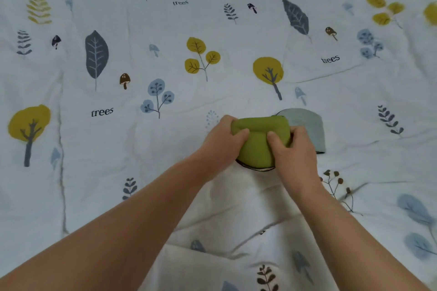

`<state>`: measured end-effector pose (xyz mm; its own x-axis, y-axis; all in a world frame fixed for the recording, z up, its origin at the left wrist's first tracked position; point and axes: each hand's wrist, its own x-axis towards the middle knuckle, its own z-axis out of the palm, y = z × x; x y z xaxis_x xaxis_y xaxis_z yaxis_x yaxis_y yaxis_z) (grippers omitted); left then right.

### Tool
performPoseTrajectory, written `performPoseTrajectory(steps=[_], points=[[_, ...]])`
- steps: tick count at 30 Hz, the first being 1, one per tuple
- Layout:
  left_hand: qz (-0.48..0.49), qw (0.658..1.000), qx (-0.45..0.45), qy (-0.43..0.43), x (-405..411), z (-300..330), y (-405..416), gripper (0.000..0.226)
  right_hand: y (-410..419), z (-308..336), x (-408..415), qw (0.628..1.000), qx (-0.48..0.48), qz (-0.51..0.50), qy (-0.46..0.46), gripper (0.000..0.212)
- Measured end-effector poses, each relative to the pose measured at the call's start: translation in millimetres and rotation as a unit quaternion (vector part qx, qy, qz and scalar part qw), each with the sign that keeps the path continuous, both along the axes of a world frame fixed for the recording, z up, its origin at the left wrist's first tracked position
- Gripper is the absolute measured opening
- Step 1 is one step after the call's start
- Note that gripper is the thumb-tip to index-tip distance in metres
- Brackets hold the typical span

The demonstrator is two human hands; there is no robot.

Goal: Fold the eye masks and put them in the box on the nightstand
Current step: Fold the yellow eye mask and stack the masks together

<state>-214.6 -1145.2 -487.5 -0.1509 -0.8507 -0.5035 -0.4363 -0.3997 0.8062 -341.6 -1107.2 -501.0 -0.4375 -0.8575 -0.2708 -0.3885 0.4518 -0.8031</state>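
A green eye mask (259, 146) lies doubled over on the bed, a thin black strap showing under its near edge. My left hand (222, 143) grips its left side, thumb on top. My right hand (294, 152) pinches its right side, thumb pressed on the green fabric. Behind and to the right, a pale grey-blue eye mask (307, 125) lies flat, partly hidden by the green one and my right hand. No box or nightstand is in view.
A white quilt (142, 149) printed with trees, leaves and mushrooms fills the whole view. It is creased, with a raised fold (236, 227) between my forearms near the bottom.
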Motion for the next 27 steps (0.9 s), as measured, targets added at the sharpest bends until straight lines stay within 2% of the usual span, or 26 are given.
performPoseTrajectory(steps=[8, 11, 15, 17, 21, 27], points=[[-0.030, 0.999, -0.005, 0.010, -86, -10, -33, 0.033, -21, -7, -75, 0.996, -0.007, -0.068, 0.049, 0.018], [-0.078, 0.994, -0.020, -0.068, -100, -24, -40, 0.039, -25, -18, -85, 0.996, 0.020, -0.066, 0.059, 0.023], [-0.108, 0.969, -0.038, -0.217, -104, -43, -39, 0.042, -27, -29, -87, 0.994, 0.072, -0.048, 0.065, 0.037], [-0.106, 0.963, -0.031, -0.247, -102, -48, -36, 0.044, -28, -30, -88, 0.993, 0.093, -0.046, 0.061, 0.046], [-0.120, 0.969, -0.015, -0.218, -99, -49, -36, 0.044, -33, -26, -90, 0.992, 0.116, -0.042, 0.007, 0.057], [-0.091, 0.992, 0.042, -0.082, -87, -29, -32, 0.044, -29, -16, -81, 0.989, 0.113, -0.048, -0.081, 0.041]])
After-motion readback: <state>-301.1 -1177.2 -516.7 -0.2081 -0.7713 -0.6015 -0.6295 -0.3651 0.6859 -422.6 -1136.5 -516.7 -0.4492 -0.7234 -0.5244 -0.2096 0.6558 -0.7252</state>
